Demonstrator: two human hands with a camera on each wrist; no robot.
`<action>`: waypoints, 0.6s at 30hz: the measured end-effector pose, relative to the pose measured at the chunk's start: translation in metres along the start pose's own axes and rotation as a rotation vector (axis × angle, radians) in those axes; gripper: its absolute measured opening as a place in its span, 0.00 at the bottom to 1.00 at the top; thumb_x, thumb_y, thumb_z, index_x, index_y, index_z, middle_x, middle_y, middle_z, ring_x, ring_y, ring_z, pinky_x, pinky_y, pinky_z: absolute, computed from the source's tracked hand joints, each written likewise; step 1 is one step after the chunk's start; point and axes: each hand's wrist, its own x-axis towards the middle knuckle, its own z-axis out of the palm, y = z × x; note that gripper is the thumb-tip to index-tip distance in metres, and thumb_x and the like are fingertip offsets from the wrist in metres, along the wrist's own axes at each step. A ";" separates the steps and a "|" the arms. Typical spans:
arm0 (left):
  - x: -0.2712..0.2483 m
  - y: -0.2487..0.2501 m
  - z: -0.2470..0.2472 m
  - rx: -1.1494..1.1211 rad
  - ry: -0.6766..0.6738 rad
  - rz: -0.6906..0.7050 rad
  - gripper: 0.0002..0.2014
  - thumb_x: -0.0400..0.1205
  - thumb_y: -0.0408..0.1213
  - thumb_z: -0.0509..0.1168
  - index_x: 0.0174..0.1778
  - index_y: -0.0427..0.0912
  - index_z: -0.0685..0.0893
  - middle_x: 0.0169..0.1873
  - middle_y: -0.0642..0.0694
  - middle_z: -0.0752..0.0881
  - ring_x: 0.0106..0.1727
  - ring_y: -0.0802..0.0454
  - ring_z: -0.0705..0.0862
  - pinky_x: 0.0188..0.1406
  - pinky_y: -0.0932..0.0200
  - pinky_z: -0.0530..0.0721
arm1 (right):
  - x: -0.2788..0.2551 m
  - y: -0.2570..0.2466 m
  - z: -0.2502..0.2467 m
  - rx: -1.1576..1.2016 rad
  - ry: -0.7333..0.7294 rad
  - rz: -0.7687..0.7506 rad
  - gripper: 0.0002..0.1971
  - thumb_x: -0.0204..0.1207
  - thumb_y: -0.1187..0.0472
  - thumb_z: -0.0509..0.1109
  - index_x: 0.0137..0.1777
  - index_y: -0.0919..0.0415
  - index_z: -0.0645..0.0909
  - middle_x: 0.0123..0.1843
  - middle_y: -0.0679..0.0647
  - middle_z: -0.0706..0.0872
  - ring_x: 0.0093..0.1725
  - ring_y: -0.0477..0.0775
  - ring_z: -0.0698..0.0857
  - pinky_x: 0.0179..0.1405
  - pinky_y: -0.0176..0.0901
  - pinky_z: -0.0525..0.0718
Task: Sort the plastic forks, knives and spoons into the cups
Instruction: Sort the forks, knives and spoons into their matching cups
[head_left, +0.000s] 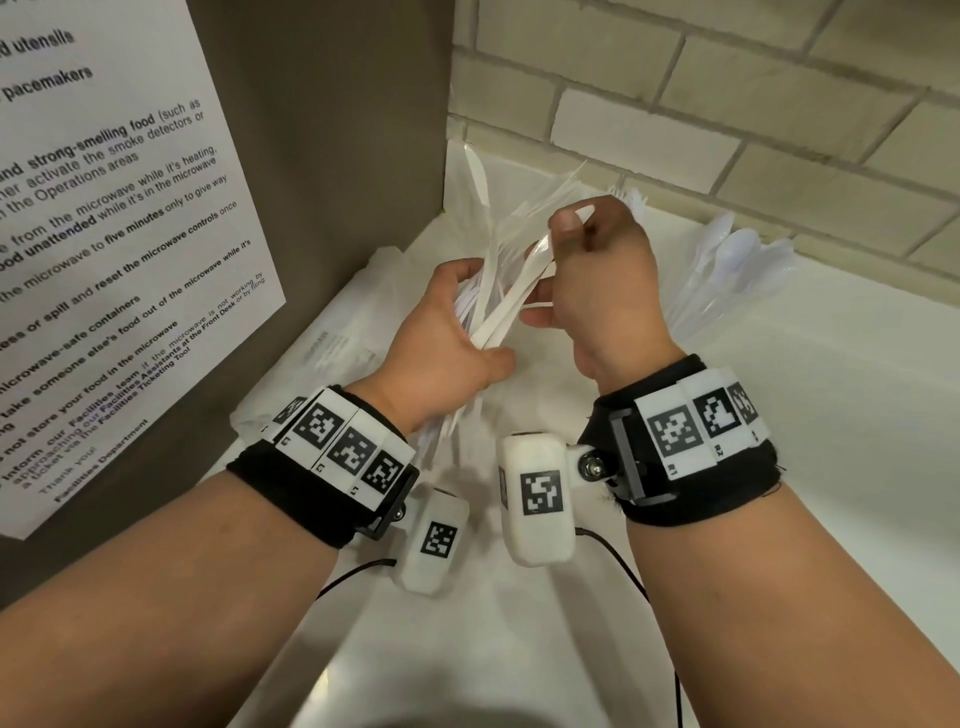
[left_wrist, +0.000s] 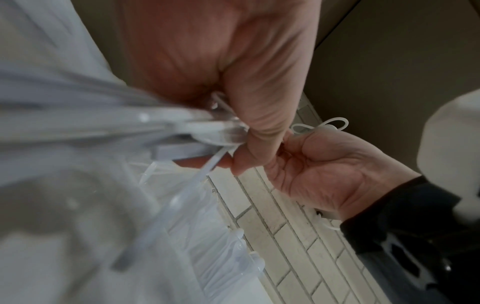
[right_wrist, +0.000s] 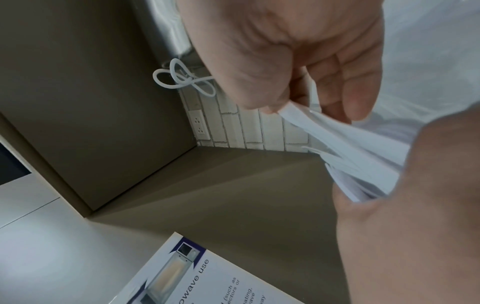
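You've a fanned bundle of white plastic knives (head_left: 498, 291) off the counter; clear spoons (head_left: 737, 260) stand by the wall.

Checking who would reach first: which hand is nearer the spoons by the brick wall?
Right. The right hand is just left of the spoons; the left hand is farther left, gripping the cutlery bundle.

**White plastic, matt brick, smooth paper**

Thin white plastic cutlery (head_left: 498, 291), smooth with a slight sheen. Clear, glossy plastic spoons (head_left: 737, 260) beside it. Tabletop (head_left: 779, 467) white, smooth, softly shiny. Wall (head_left: 727, 104) of pale brick, matt and rough. Notice (head_left: 104, 234) of smooth white paper. Wrist bands (head_left: 296, 488) of black cloth.
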 end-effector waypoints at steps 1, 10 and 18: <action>-0.001 0.000 0.000 -0.010 -0.001 0.003 0.36 0.69 0.30 0.74 0.69 0.56 0.68 0.47 0.51 0.85 0.39 0.53 0.85 0.34 0.59 0.86 | 0.001 0.000 0.000 0.012 0.013 0.009 0.06 0.87 0.59 0.55 0.52 0.57 0.73 0.49 0.61 0.86 0.43 0.62 0.90 0.26 0.44 0.87; 0.002 -0.003 0.001 -0.004 0.041 0.021 0.34 0.70 0.29 0.72 0.70 0.53 0.68 0.48 0.56 0.83 0.43 0.57 0.85 0.34 0.68 0.83 | -0.006 0.007 0.003 0.093 -0.139 0.122 0.07 0.82 0.62 0.63 0.54 0.61 0.82 0.38 0.52 0.89 0.39 0.52 0.88 0.33 0.42 0.82; -0.001 0.002 0.005 0.017 0.034 0.058 0.33 0.72 0.29 0.71 0.71 0.51 0.68 0.48 0.53 0.83 0.38 0.56 0.84 0.28 0.67 0.83 | 0.000 0.000 0.004 0.245 -0.051 0.109 0.06 0.85 0.61 0.58 0.56 0.60 0.76 0.33 0.52 0.88 0.35 0.53 0.86 0.44 0.53 0.88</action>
